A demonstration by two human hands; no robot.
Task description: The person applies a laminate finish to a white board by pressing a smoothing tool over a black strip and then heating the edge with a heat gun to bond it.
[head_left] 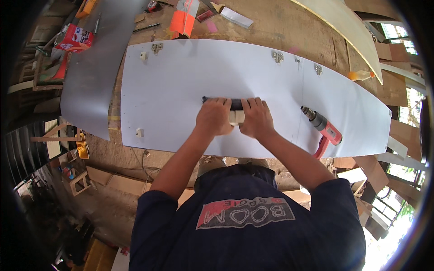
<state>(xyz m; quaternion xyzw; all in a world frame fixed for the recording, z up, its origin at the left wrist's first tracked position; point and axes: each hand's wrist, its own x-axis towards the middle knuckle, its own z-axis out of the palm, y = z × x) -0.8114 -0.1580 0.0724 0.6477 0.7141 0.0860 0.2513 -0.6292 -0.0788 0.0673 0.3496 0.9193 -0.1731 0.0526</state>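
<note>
A large white panel (181,81) lies flat on the workbench before me. Over its middle, a black strip (236,104) and a pale block (236,118) are between my hands; whether they are one piece I cannot tell. My left hand (214,117) has its fingers curled over the strip's left part. Opposite it, my right hand (256,118) curls its fingers over the right end and touches the block. On the panel to my right rests a red and grey heat gun (326,130), nozzle pointing away from me. Metal hinges (277,56) sit along the far edge.
Left of the panel lies a grey sheet (90,86) with a red box (74,38) beyond. An orange and grey packet (184,20) touches the panel's far edge. At the far right are a bottle (360,75) and a curved pale board (346,22).
</note>
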